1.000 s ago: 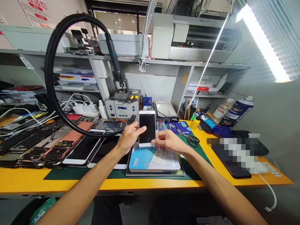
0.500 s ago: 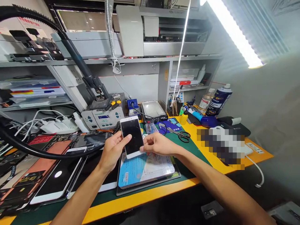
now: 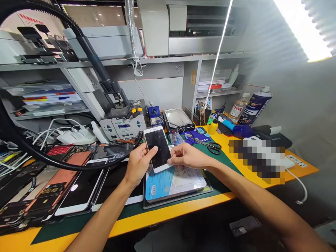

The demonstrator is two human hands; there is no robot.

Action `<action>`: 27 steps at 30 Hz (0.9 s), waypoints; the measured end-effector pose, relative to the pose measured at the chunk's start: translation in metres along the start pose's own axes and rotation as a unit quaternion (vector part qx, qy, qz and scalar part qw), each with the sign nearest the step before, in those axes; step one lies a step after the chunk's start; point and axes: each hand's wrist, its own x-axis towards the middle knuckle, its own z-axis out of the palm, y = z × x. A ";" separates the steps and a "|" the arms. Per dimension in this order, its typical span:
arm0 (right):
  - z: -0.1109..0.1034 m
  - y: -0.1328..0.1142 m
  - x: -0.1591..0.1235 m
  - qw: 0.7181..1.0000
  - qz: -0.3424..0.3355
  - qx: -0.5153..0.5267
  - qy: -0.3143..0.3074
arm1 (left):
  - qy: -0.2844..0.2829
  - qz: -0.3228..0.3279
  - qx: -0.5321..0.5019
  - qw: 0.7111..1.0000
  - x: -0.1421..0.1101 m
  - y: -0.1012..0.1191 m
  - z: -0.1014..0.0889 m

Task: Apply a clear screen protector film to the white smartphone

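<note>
A white smartphone (image 3: pixel 160 159) with a dark screen is held tilted above a blue and white book (image 3: pixel 178 187). My left hand (image 3: pixel 140 162) is closed round its left side, the thumb lying on the screen. At the lower right edge, the fingers of my right hand (image 3: pixel 186 155) are pinched together and touch the phone's corner. Whether anything small sits in that pinch is hidden. Under the book lies a dark flat case or folder (image 3: pixel 207 190), on the green mat (image 3: pixel 225 175).
Several phones and tablets, among them a white-framed one (image 3: pixel 78 192), lie on the left beneath a black hose (image 3: pixel 52 162). Behind stand a grey soldering station (image 3: pixel 123 126) and a metal-topped heating plate (image 3: pixel 178 117). Scissors (image 3: pixel 214 147), a yellow bottle (image 3: pixel 213 126) and a spray can (image 3: pixel 254 106) are to the right.
The whole view has shifted, so most things appear farther right. My left thumb and right fingers keep about the same places on the phone.
</note>
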 end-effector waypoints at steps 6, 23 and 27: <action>0.001 -0.001 -0.001 1.000 0.000 -0.010 -0.006 | 0.013 -0.005 -0.010 1.000 -0.004 0.003 -0.002; -0.001 -0.012 -0.006 0.996 -0.010 0.084 0.016 | -0.108 -0.106 -0.178 0.972 0.007 0.030 0.005; -0.002 -0.014 -0.008 0.989 -0.013 0.144 -0.013 | -0.145 -0.152 -0.225 0.952 0.006 0.022 0.008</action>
